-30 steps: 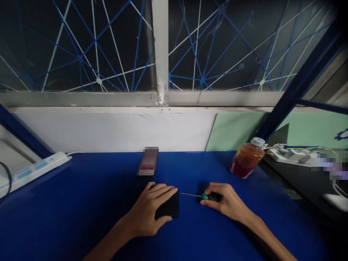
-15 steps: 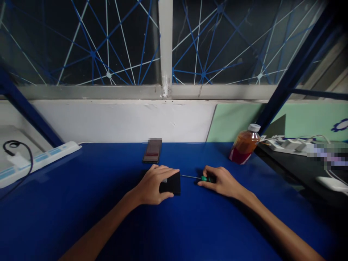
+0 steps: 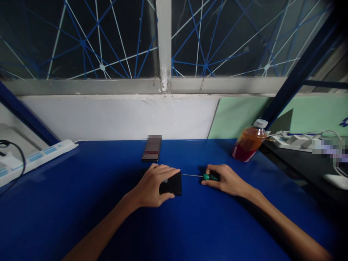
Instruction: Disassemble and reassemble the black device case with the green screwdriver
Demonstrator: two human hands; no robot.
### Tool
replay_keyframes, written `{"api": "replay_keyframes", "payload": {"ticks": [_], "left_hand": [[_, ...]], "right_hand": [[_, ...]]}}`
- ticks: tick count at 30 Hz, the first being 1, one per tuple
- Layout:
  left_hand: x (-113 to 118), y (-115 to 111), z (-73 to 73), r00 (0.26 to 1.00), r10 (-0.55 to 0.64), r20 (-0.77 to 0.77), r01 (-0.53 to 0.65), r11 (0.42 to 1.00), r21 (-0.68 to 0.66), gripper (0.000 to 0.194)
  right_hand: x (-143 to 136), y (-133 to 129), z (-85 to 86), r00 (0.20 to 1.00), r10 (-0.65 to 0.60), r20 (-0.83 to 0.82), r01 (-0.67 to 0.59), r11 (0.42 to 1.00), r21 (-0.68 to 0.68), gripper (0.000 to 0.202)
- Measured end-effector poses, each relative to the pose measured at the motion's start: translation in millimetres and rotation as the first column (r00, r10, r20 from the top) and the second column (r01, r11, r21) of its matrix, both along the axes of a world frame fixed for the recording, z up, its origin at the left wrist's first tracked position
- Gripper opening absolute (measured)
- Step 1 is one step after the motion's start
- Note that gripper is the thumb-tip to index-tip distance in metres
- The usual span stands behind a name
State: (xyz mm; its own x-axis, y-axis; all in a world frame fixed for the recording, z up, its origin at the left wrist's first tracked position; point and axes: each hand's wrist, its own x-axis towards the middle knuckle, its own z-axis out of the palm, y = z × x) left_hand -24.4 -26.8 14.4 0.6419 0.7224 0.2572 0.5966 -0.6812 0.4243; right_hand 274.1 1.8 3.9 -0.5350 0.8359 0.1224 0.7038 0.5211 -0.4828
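Observation:
A flat black box lies on the blue table, gripped between the thumb and fingers of my left hand, which covers its left part. To the right, my right hand holds a screwdriver by its green and black handle. The thin metal shaft points left, and its tip is at the box's right edge, near the upper corner; whether it touches or enters the box cannot be made out.
Behind my left hand a phone lies on the table. A bottle of orange drink stands at the back right. White power strips lie at the far left and on the dark surface at right. A window is behind.
The view has shifted slightly, and the bottle and power strip appear nearer the sides. Both hands keep their holds; the screwdriver looks a little farther right in the picture.

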Motion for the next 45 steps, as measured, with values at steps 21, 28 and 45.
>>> {"api": "replay_keyframes", "payload": {"ticks": [21, 28, 45], "left_hand": [[2.1, 4.2, 9.7, 0.982, 0.071, -0.176, -0.083, 0.995, -0.059, 0.082], [13.3, 12.9, 16.8, 0.965, 0.026, -0.261, -0.015, 0.999, 0.041, 0.087], [26.7, 9.7, -6.9, 0.990, 0.112, -0.086, -0.099, 0.985, 0.140, 0.075]], "right_hand": [[9.7, -1.7, 6.9, 0.995, 0.031, 0.100, -0.045, 0.989, 0.143, 0.031], [5.9, 3.3, 6.5, 0.991, -0.002, 0.136, -0.013, 0.994, 0.113, 0.028], [8.2, 2.7, 1.6, 0.998, 0.047, 0.040, -0.051, 0.994, 0.099, 0.021]]}}
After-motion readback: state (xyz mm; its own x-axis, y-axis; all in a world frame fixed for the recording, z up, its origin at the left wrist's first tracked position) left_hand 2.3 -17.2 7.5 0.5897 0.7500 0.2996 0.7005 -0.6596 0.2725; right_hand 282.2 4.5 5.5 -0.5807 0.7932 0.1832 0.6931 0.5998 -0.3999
